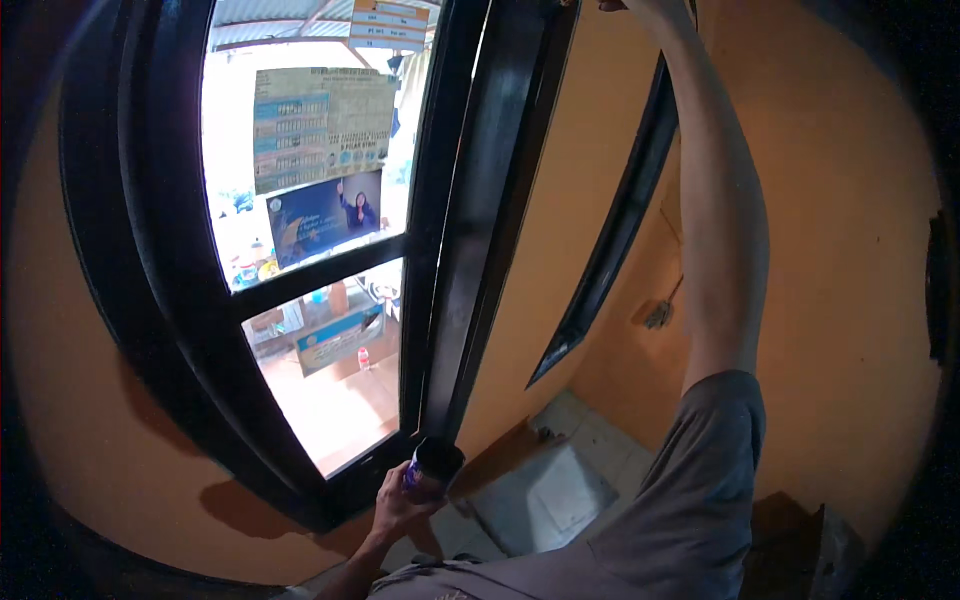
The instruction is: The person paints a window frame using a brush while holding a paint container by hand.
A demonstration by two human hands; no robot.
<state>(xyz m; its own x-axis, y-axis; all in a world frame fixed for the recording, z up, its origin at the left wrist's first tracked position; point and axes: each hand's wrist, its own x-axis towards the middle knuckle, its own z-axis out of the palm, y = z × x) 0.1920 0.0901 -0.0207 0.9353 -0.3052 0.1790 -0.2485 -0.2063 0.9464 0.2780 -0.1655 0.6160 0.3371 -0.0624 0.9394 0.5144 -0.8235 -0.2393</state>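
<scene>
My left hand (pixel 403 504) grips a dark open-topped container (pixel 433 471) with a purple printed side, low in front of me. It is held just below the foot of a dark-framed glass door or window (pixel 322 283). My right arm is stretched far upward beside the dark frame post (pixel 501 150). Only a small part of my right hand (pixel 613 4) shows at the top edge; its fingers are mostly cut off, so what they hold or touch cannot be told. Something small and light brown sits at the top of the frame post.
Posters (pixel 324 127) and a blue picture sheet (pixel 326 217) are fixed on the glass. An orange wall (pixel 825 225) rises at the right. A second dark frame (pixel 600 300) stands beyond the post. Pale floor tiles (pixel 559 495) lie below, and a dark object (pixel 836 551) stands at lower right.
</scene>
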